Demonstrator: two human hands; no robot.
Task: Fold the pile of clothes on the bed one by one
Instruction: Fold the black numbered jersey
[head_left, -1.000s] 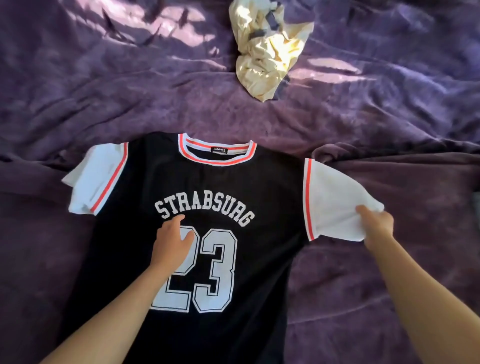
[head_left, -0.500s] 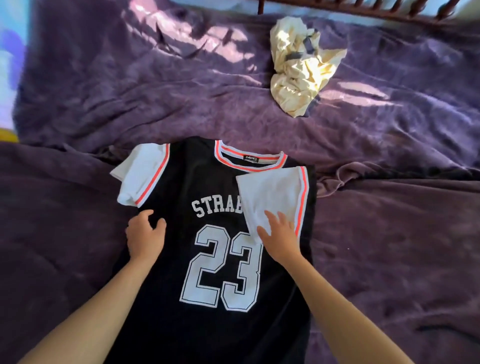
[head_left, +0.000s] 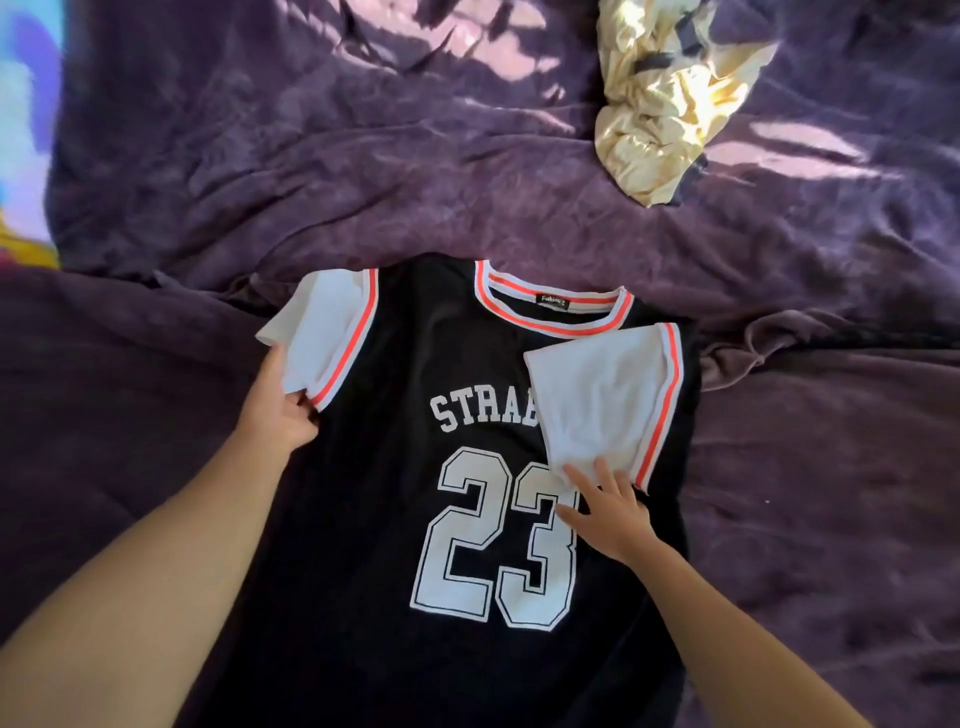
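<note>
Since half a second before, the left hand (head_left: 278, 410) had moved off the chest of the black jersey (head_left: 426, 364) and out to the left sleeve (head_left: 322, 332), while the right hand (head_left: 605, 512) had kept its place. The jersey lay face up on the purple bedcover (head_left: 363, 182), collar away from the person, its hem running out of view below. The right sleeve (head_left: 597, 395) was already turned in over the chest and covered the end of the printed word. The right hand lay flat with straight fingers, their tips pressing that sleeve's lower edge down. The left hand grasped the lower corner of the left sleeve, thumb along its outer edge and fingers curled at the hem.

The step in hand appeared to be tucking in the sleeves of this first garment, with one done and one to go. The next move would likely call for lifting the left sleeve and laying it inward over the chest to mirror the other, with the right hand holding the finished fold against the tug. A crumpled cream garment (head_left: 660, 98) lay well apart near the far side of the bed, not yet folded.
</note>
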